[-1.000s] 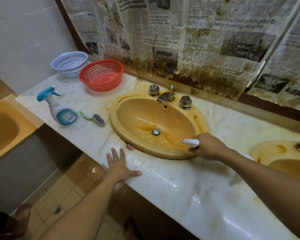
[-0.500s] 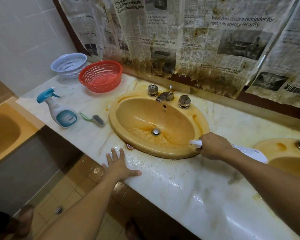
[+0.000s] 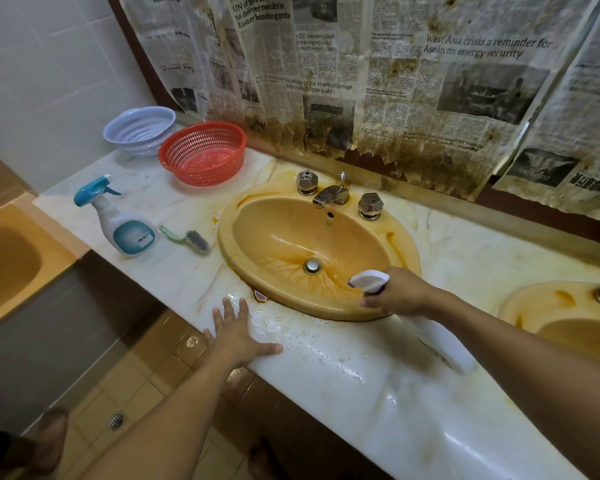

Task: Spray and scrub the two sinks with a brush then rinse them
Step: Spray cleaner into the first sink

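While my right hand (image 3: 400, 294) curls tight round the neck of the bottle (image 3: 369, 280), its nozzle hangs over the near right rim of the sink (image 3: 271, 233) and points left across the basin. I judge this to be the spraying step on the first of the two sinks. Brown streaks run down the basin wall to the drain (image 3: 312, 265), so the scrubbing looks to be all ahead. I cannot tell whether a finger sits on the trigger. The second sink (image 3: 530, 306) lies to the right, partly cut off by the frame, with stains of its own.

My left hand (image 3: 239, 336) lies flat with fingers spread on the front edge of the counter (image 3: 378, 410), just before the sink, holding nothing. That patch is wet and glossy, and I think the palm could slide if I lean on it. The brush (image 3: 187, 239) lies left of the sink beside a blue bottle (image 3: 118, 223), both well apart from either hand.

The nozzle sits low and close to the rim, so a squeeze may wet only the far left wall and miss the wall under my wrist. Tilted up, the mist could clear the rim toward the tap (image 3: 331, 195) and the newspaper (image 3: 395, 81) behind it, whose ragged hem looks ready to tear. Runoff over the front edge could also slick the tiled floor.
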`<state>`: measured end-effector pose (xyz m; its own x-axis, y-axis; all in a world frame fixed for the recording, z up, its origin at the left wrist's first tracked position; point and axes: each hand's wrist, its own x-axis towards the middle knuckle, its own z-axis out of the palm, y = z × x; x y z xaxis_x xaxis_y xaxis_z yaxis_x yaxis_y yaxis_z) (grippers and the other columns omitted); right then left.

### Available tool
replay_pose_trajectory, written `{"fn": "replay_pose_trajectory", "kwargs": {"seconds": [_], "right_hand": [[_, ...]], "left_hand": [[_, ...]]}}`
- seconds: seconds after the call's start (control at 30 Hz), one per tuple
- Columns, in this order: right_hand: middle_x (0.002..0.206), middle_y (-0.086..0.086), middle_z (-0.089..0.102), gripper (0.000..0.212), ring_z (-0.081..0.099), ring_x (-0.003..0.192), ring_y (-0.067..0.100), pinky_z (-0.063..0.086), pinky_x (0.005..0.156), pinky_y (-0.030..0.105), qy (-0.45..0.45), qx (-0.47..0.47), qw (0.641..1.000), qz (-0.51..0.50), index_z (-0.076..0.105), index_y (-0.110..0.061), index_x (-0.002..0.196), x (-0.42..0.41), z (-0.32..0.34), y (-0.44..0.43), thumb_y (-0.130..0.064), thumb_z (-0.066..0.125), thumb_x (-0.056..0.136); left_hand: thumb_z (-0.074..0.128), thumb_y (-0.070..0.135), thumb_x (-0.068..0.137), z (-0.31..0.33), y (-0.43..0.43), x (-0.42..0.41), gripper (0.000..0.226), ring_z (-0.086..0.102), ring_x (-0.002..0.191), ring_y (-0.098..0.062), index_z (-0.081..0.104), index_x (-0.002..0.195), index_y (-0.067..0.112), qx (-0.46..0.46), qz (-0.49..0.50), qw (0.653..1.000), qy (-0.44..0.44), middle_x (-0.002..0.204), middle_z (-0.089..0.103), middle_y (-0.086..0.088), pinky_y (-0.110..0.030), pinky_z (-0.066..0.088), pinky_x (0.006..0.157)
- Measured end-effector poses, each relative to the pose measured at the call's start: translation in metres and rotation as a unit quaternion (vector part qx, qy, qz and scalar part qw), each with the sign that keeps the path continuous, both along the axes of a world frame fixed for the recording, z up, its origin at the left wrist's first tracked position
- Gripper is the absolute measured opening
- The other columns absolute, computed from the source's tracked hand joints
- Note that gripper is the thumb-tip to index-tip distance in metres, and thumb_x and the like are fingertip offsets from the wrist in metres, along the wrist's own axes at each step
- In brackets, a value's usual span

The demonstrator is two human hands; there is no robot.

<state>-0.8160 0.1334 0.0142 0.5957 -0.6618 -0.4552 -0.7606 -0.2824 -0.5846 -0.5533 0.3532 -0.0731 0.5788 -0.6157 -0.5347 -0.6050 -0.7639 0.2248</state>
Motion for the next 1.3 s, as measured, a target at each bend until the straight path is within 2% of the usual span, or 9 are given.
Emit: {"fn": "replay_pose_trajectory", "kwargs": {"seconds": [0.17, 0.3, 0.37, 0.47, 0.6, 0.8, 0.97, 1.1, 1.3], "right_hand": [[0.072, 0.0, 0.056, 0.027, 0.051, 0.063, 0.015, 0.032, 0.052, 0.027, -0.014, -0.066, 0.997, -0.024, 0.065, -0.013, 0.087, 0.026, 0.0, 0.015, -0.037, 0.078, 0.086], [0.078, 0.004, 0.062, 0.027, 0.054, 0.065, 0.017, 0.036, 0.054, 0.031, -0.04, -0.077, 0.993, -0.086, 0.07, -0.011, 0.096, 0.034, 0.007, 0.012, -0.035, 0.077, 0.087], [0.075, 0.004, 0.062, 0.024, 0.057, 0.068, 0.019, 0.039, 0.056, 0.033, -0.059, -0.097, 0.985, -0.127, 0.07, -0.01, 0.089, 0.035, 0.013, 0.005, -0.033, 0.077, 0.088], [0.076, 0.007, 0.064, 0.026, 0.062, 0.077, 0.027, 0.041, 0.058, 0.033, -0.098, -0.109, 0.959, -0.241, 0.066, -0.009, 0.081, 0.034, 0.022, -0.009, -0.032, 0.075, 0.089], [0.09, 0.011, 0.072, 0.029, 0.07, 0.085, 0.03, 0.048, 0.065, 0.031, -0.15, -0.054, 0.916, -0.368, 0.073, -0.008, 0.095, 0.033, 0.025, -0.027, -0.037, 0.075, 0.087], [0.083, 0.009, 0.068, 0.033, 0.064, 0.081, 0.025, 0.045, 0.059, 0.03, -0.137, -0.07, 0.888, -0.434, 0.069, -0.007, 0.092, 0.055, 0.023, -0.019, -0.04, 0.069, 0.091], [0.087, 0.01, 0.065, 0.027, 0.062, 0.084, 0.03, 0.048, 0.07, 0.034, -0.128, -0.096, 0.852, -0.498, 0.066, -0.006, 0.092, 0.069, 0.033, -0.007, -0.032, 0.064, 0.093], [0.089, 0.014, 0.072, 0.023, 0.07, 0.087, 0.031, 0.053, 0.072, 0.037, -0.141, -0.101, 0.862, -0.477, 0.07, -0.009, 0.089, 0.084, 0.044, -0.002, -0.032, 0.07, 0.088], [0.087, 0.011, 0.073, 0.027, 0.067, 0.079, 0.023, 0.043, 0.058, 0.028, -0.161, -0.087, 0.871, -0.456, 0.07, -0.013, 0.096, 0.135, 0.058, 0.016, -0.039, 0.073, 0.089]], "left_hand": [[0.075, 0.084, 0.06, 0.001, 0.0, 0.002, 0.144, -0.018, 0.156, -0.032, -0.008, 0.163, 0.028, -0.013, -0.004, 1.0, -0.025, 0.169, -0.024, -0.003, -0.06, 0.007, 0.123], [0.082, 0.069, 0.068, 0.01, 0.002, 0.023, 0.12, 0.01, 0.155, -0.03, 0.02, 0.161, 0.028, -0.047, -0.024, 0.997, -0.052, 0.171, 0.007, -0.004, -0.05, 0.029, 0.119], [0.082, 0.065, 0.071, 0.01, 0.006, 0.041, 0.114, 0.017, 0.153, -0.031, 0.024, 0.161, 0.027, -0.062, -0.028, 0.996, -0.064, 0.17, 0.013, -0.004, -0.047, 0.028, 0.12], [0.078, 0.075, 0.068, 0.004, 0.008, 0.07, 0.121, 0.014, 0.156, -0.032, 0.02, 0.162, 0.026, -0.053, -0.034, 0.994, -0.086, 0.172, 0.005, -0.005, -0.047, 0.021, 0.124], [0.077, 0.077, 0.067, 0.0, 0.001, 0.109, 0.127, 0.007, 0.157, -0.032, 0.013, 0.163, 0.025, -0.045, -0.053, 0.995, -0.073, 0.172, -0.003, -0.005, -0.049, 0.017, 0.125], [0.076, 0.077, 0.069, -0.001, -0.019, 0.156, 0.13, -0.006, 0.158, -0.033, 0.001, 0.165, 0.029, -0.047, -0.12, 0.991, -0.048, 0.171, -0.014, -0.002, -0.053, 0.01, 0.126], [0.064, 0.094, 0.058, -0.007, -0.025, 0.181, 0.138, -0.018, 0.156, -0.03, -0.005, 0.163, 0.038, -0.04, -0.181, 0.982, -0.041, 0.17, -0.02, 0.002, -0.059, -0.001, 0.123], [0.05, 0.106, 0.045, -0.012, -0.027, 0.196, 0.143, -0.021, 0.156, -0.028, -0.004, 0.162, 0.042, -0.061, -0.219, 0.973, -0.029, 0.17, -0.021, 0.005, -0.062, -0.004, 0.122], [0.062, 0.09, 0.066, -0.007, -0.024, 0.224, 0.124, -0.016, 0.157, -0.024, 0.001, 0.162, 0.043, -0.064, -0.281, 0.957, -0.011, 0.17, -0.017, 0.008, -0.061, -0.003, 0.123]]}}
